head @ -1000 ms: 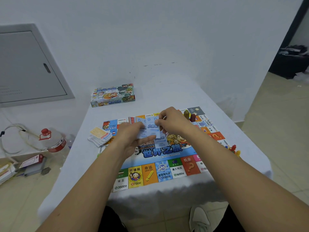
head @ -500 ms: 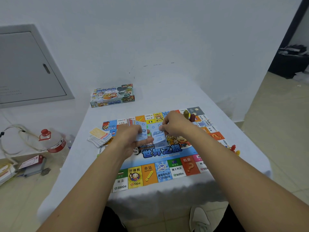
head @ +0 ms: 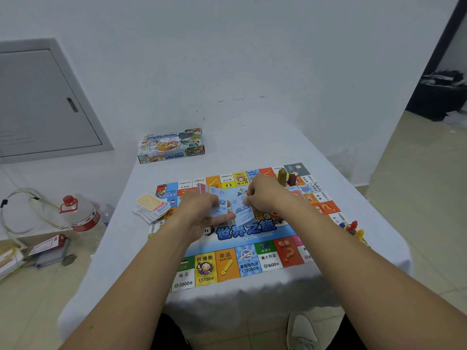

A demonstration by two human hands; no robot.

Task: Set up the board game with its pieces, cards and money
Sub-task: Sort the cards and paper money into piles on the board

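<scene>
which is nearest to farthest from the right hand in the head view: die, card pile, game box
From the right hand:
1. die, just to its left on the board
2. card pile, at the board's left edge
3. game box, far back-left on the table

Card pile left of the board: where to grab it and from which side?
The loose fanned pile of cards lies flat on the white tablecloth, part overlapping the colourful game board's left edge. Probably best: come from above on its free left side and pinch the two long edges, squaring the fan first. The left hand is nearest, but it grips blue paper notes.
</scene>
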